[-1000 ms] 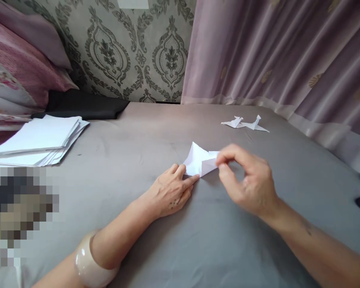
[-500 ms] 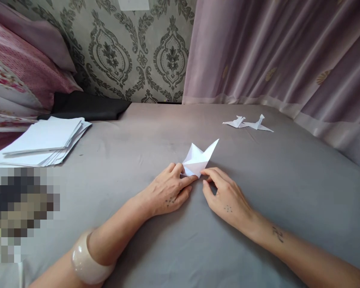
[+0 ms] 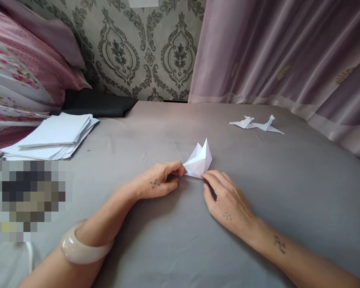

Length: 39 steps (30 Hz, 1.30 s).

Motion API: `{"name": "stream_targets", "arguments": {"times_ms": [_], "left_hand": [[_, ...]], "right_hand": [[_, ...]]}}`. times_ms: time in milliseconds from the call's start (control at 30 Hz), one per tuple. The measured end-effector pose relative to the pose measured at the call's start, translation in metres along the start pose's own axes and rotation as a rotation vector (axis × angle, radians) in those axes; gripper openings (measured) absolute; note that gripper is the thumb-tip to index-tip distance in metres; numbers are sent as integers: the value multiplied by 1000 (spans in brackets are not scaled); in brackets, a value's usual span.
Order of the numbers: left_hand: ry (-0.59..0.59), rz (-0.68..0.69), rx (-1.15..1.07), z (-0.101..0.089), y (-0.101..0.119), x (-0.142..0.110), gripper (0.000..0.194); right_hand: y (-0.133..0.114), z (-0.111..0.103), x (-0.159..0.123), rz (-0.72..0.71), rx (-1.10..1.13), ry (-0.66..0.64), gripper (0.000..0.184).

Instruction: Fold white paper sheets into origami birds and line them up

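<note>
A partly folded white paper figure (image 3: 200, 161) stands on the grey sheet (image 3: 174, 240), its points up. My left hand (image 3: 156, 182) pinches its left corner between thumb and fingers. My right hand (image 3: 225, 198) pinches the bottom right corner, fingers pressed together on the fold. A pale bangle (image 3: 79, 248) circles my left forearm.
Two finished folded paper birds (image 3: 256, 124) lie at the back right near the pink curtain (image 3: 282, 52). A stack of white paper sheets (image 3: 55, 134) sits at the left beside a black cloth (image 3: 97, 103) and patterned pillows (image 3: 21, 72).
My right hand came down from the figure's upper flap to its lower corner. The paper's two points folded closer together and stand more upright. My left hand closed into a pinch.
</note>
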<state>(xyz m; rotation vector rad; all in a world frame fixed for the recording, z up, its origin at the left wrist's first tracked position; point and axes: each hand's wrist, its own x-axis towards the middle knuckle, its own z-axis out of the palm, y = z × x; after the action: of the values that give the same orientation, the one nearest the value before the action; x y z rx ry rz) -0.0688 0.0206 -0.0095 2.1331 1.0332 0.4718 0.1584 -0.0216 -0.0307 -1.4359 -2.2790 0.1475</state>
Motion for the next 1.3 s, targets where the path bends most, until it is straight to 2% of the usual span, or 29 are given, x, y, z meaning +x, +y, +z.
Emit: {"name": "stream_targets", "arguments": {"times_ms": [200,333,667,833,1200,1300], "left_hand": [[74,-42,-343,5,-4,2,32],[90,-112,-406,6,-4,6,31],[238,-302,-555,14,-5,13,33],[296,-339,-531,17,-4,14,37],[319,-337,-450,19,-3,14,36],[320,-341,-431,19,-1,14,36]], "right_hand": [[-1,-2,0,-25,-25,-12,27],[0,-3,0,-43,-36,-12,28],[1,-1,-1,-54,-6,5,29],[0,-2,-2,-89,-23,-7,30],[-5,-3,-4,-144,-115,-50,34],[-9,-6,-4,-151,-154,-95,38]]}}
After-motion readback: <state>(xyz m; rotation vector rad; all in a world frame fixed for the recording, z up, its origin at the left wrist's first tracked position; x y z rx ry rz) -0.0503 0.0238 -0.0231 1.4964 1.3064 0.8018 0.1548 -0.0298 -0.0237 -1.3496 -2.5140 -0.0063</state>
